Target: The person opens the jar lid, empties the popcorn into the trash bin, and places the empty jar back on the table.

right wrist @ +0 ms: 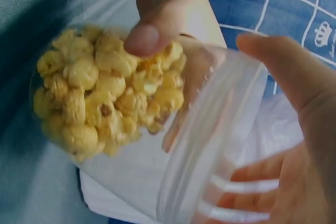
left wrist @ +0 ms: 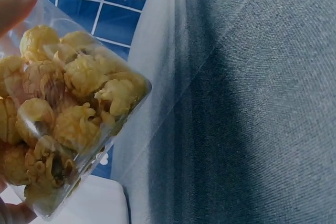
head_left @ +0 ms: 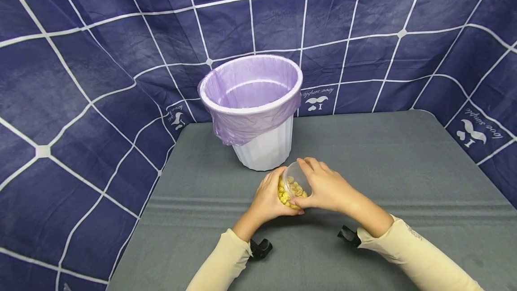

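Observation:
A clear plastic jar (head_left: 286, 196) partly filled with yellow popcorn (right wrist: 100, 98) is held tilted above the grey surface. My left hand (head_left: 266, 197) grips the jar's body, and its thumb lies against the clear wall in the right wrist view. Over the jar's top end sits a clear round lid (right wrist: 197, 145). My right hand (head_left: 329, 187) holds this lid by its rim, thumb on one side and fingers spread round the other. In the left wrist view, the popcorn (left wrist: 63, 98) is gathered toward the jar's base.
Behind the hands stands a white ribbed bin (head_left: 264, 147), lined with a purple plastic bag (head_left: 250, 127) folded over its rim. A grey cloth (head_left: 383, 156) covers the table. Dark blue checked fabric (head_left: 363, 21) hangs behind and at the sides.

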Demonstrator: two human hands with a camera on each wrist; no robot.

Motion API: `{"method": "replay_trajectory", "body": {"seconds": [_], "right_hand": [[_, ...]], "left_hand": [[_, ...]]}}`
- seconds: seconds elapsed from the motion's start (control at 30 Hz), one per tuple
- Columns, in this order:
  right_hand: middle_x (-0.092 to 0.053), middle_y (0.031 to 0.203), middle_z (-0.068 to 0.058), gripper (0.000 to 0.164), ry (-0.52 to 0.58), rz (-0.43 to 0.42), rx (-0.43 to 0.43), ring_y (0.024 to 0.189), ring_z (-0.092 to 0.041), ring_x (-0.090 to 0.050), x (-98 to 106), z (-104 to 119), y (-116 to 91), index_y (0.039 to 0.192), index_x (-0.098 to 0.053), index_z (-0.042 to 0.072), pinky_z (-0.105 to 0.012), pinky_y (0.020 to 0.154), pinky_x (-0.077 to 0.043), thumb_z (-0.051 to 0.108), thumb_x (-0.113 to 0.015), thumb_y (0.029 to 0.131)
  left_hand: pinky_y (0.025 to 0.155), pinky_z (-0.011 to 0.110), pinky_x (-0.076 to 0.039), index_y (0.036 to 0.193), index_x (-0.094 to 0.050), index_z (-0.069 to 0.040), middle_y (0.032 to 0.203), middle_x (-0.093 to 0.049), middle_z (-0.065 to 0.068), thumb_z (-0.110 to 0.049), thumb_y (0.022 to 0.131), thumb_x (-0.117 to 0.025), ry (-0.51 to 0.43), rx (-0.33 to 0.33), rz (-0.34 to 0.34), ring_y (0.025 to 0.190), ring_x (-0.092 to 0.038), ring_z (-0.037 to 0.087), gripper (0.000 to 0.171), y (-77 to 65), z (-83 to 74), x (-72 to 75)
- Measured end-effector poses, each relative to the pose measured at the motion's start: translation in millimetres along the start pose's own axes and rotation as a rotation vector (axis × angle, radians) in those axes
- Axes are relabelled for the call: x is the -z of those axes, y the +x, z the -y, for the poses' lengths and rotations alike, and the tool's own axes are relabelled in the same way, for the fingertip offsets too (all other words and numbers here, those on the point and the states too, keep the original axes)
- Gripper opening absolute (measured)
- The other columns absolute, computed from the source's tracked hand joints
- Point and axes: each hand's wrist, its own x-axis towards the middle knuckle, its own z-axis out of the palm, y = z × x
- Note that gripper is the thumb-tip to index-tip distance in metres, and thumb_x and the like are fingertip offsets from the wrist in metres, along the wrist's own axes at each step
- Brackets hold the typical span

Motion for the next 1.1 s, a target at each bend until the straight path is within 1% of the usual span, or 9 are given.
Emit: {"method": "replay_trajectory", "body": {"seconds": [0.2, 0.27, 0.37, 0.43, 0.5, 0.67, 0.83, 0.93, 1.1], "right_hand": [[-0.038, 0.132, -0.014, 0.098, 0.105, 0.05, 0.218, 0.117, -0.034, -0.038, 4, -13, 0, 0.135, -0.036, 0.003, -0.049, 0.087, -0.04, 0.044, -0.078, 0.057], [-0.036, 0.136, -0.012, 0.098, 0.146, 0.094, 0.257, 0.121, -0.037, -0.032, 6, -16, -1, 0.136, -0.034, 0.006, -0.051, 0.091, -0.035, 0.039, -0.081, 0.056], [-0.031, 0.141, -0.008, 0.101, 0.179, 0.155, 0.265, 0.124, -0.043, -0.024, 9, -18, -2, 0.139, -0.031, 0.011, -0.056, 0.093, -0.03, 0.034, -0.083, 0.055], [-0.027, 0.143, -0.007, 0.103, 0.182, 0.166, 0.249, 0.125, -0.044, -0.022, 10, -18, -3, 0.141, -0.027, 0.013, -0.057, 0.093, -0.029, 0.039, -0.081, 0.057], [-0.026, 0.143, -0.008, 0.102, 0.169, 0.141, 0.208, 0.125, -0.041, -0.024, 10, -16, -4, 0.142, -0.024, 0.014, -0.056, 0.093, -0.03, 0.048, -0.077, 0.062], [-0.036, 0.134, -0.015, 0.101, 0.062, 0.034, 0.016, 0.113, -0.036, -0.043, 10, -4, -5, 0.142, -0.022, 0.009, -0.053, 0.078, -0.043, 0.072, -0.053, 0.069], [-0.045, 0.124, -0.018, 0.106, -0.007, 0.064, -0.121, 0.1, -0.037, -0.052, 7, 6, -4, 0.139, -0.029, 0.002, -0.052, 0.065, -0.047, 0.077, -0.047, 0.067], [-0.046, 0.123, -0.019, 0.105, -0.02, 0.086, -0.141, 0.099, -0.036, -0.053, 6, 7, -3, 0.136, -0.033, 0.0, -0.052, 0.065, -0.047, 0.076, -0.05, 0.066], [-0.045, 0.122, -0.017, 0.098, -0.01, 0.093, -0.082, 0.099, -0.035, -0.052, 4, 4, -2, 0.135, -0.036, 0.0, -0.051, 0.066, -0.047, 0.068, -0.059, 0.067]], "left_hand": [[0.088, 0.039, -0.04, 0.129, -0.037, -0.008, 0.121, -0.049, 0.003, -0.049, 0.042, -0.085, 0.022, -0.045, 0.006, 0.11, -0.046, 0.02, 0.107, -0.9, 1.7, 0.0], [0.088, 0.039, -0.04, 0.129, -0.037, -0.008, 0.121, -0.049, 0.004, -0.049, 0.043, -0.085, 0.028, -0.052, 0.019, 0.109, -0.046, 0.02, 0.107, -1.2, 2.3, 0.2], [0.088, 0.04, -0.04, 0.13, -0.036, -0.007, 0.122, -0.049, 0.005, -0.05, 0.043, -0.084, 0.032, -0.054, 0.041, 0.109, -0.046, 0.021, 0.108, -1.4, 2.3, 0.9], [0.087, 0.041, -0.041, 0.131, -0.036, -0.007, 0.123, -0.048, 0.006, -0.05, 0.044, -0.084, 0.027, -0.049, 0.049, 0.11, -0.046, 0.022, 0.108, -1.3, 2.1, 1.4], [0.087, 0.041, -0.041, 0.131, -0.036, -0.007, 0.123, -0.049, 0.006, -0.05, 0.044, -0.084, 0.013, -0.043, 0.05, 0.11, -0.046, 0.022, 0.108, -0.8, 1.9, 1.9], [0.088, 0.041, -0.04, 0.131, -0.036, -0.008, 0.124, -0.048, 0.006, -0.05, 0.043, -0.085, -0.005, -0.031, 0.05, 0.109, -0.046, 0.021, 0.109, 0.8, 0.6, 3.5], [0.089, 0.04, -0.039, 0.131, -0.036, -0.008, 0.124, -0.047, 0.004, -0.051, 0.044, -0.084, 0.009, -0.019, 0.055, 0.109, -0.046, 0.02, 0.108, 0.8, 0.2, 3.6], [0.089, 0.04, -0.039, 0.13, -0.036, -0.008, 0.124, -0.047, 0.003, -0.051, 0.043, -0.084, 0.02, -0.021, 0.053, 0.11, -0.045, 0.02, 0.108, 0.4, 0.8, 2.8], [0.089, 0.041, -0.038, 0.13, -0.037, -0.009, 0.124, -0.046, 0.002, -0.052, 0.043, -0.084, 0.038, -0.037, 0.043, 0.111, -0.044, 0.02, 0.107, -0.1, 1.9, 2.0]]}}
